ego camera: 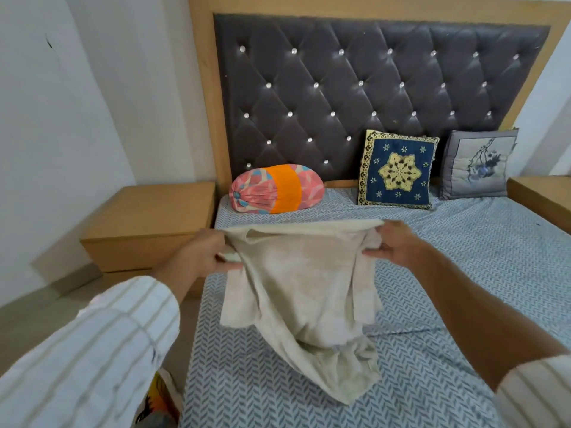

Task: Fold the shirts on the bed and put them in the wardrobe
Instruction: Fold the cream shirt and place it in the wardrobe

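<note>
Beige shirt held up over the bed, top edge stretched between 2 hands, bottom hem crumpled on the sheet. Left hand fingers curled tight, bunching the left shoulder. Right hand fingers pinched shut on the right shoulder fabric. Behind: bolster pillow, blue cushion, grey cushion against the tufted headboard.

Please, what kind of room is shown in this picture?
Most likely a home bedroom: a bed with a blue-and-white patterned sheet, a dark tufted padded headboard with shiny studs, and a light wooden bedside cabinet beside it.
</note>
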